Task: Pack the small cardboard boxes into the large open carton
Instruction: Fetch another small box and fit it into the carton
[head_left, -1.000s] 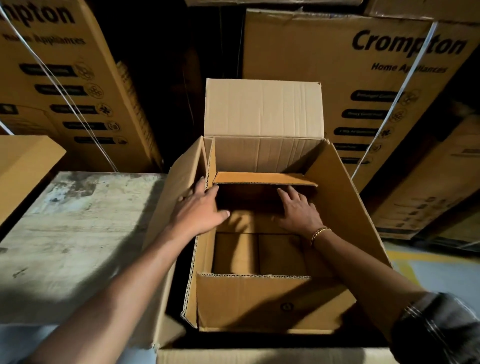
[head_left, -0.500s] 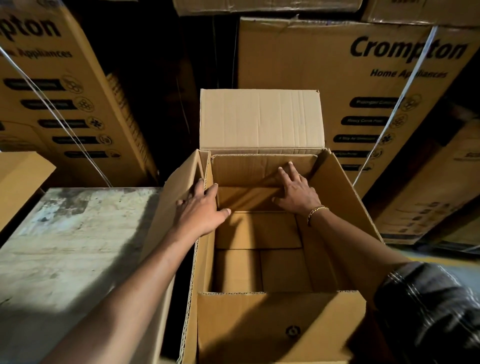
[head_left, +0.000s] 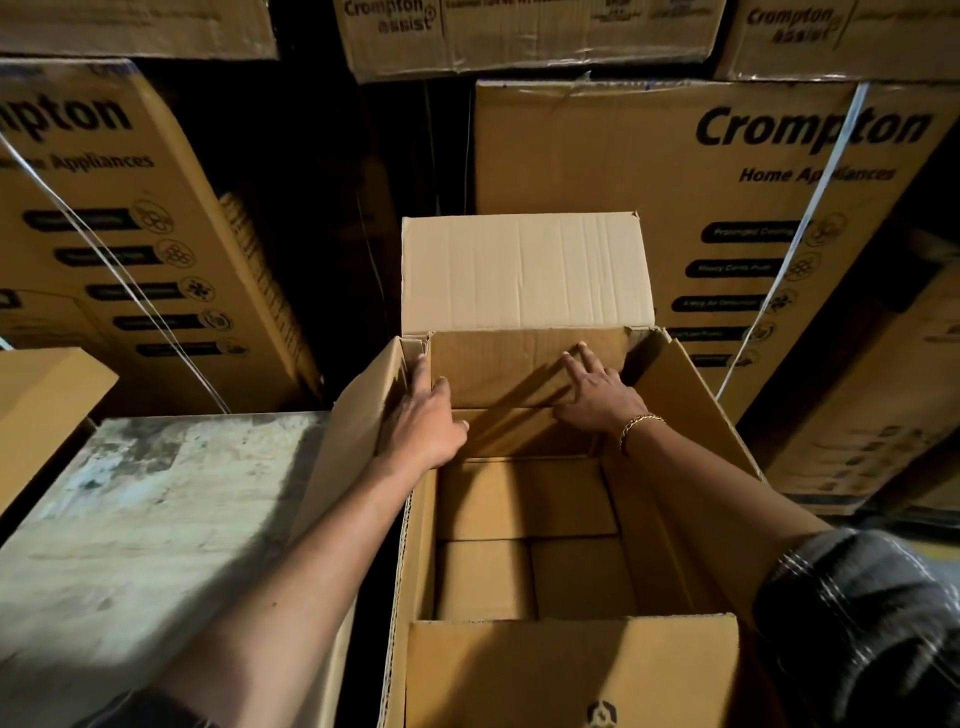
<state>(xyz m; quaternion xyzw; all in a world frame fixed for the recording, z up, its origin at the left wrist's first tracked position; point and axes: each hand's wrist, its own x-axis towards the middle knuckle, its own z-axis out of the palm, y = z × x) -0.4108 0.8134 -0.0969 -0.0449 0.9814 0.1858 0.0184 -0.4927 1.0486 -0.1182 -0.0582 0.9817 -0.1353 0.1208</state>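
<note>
**Moved since a second ago:** the right hand (head_left: 597, 397) has gone from mid-carton to the far wall. The left hand (head_left: 426, 415) has slid along the left wall toward the far corner. The small box that was being pressed down at the far end now sits low among the rest.

**Surface and room:** a worn, stained pale worktop (head_left: 156, 519) at 9 o'clock. The storeroom is dim. Printed cartons (head_left: 649, 182) marked "Crompton Home Appliances", bound with white straps (head_left: 821, 192), are stacked at 10, 12 and 2 o'clock.

**Container:** a large carton (head_left: 691, 415), plain brown and open, running from centre to 6 o'clock, just beside the worktop.
- Far flap (head_left: 524, 270) upright at 12 o'clock.
- Side flaps splayed outward.
- Near flap (head_left: 571, 670) at 6 o'clock.

**Contents:** four small boxes (head_left: 524, 499) are visible. Two lie side by side nearest, one lies crosswise beyond them, and the farthest small box (head_left: 519, 434) sits against the far wall.

**Hands:**
- Left: fingers nearly straight, laid on the left wall by the far-left corner, thumb out over the interior, grasping nothing.
- Right: fingers straight and spread, tips on the far wall, palm above the farthest small box. Palm contact cannot be told.

**Other items:**
- Gold chain bracelet (head_left: 641, 423) on the right wrist.
- Dark checked sleeve (head_left: 857, 623) at 4 o'clock.
- Plain brown box (head_left: 41, 405) at the 9 o'clock edge.

**In the way:** the right forearm crosses the carton's right side and hides part of its inner wall.
</note>
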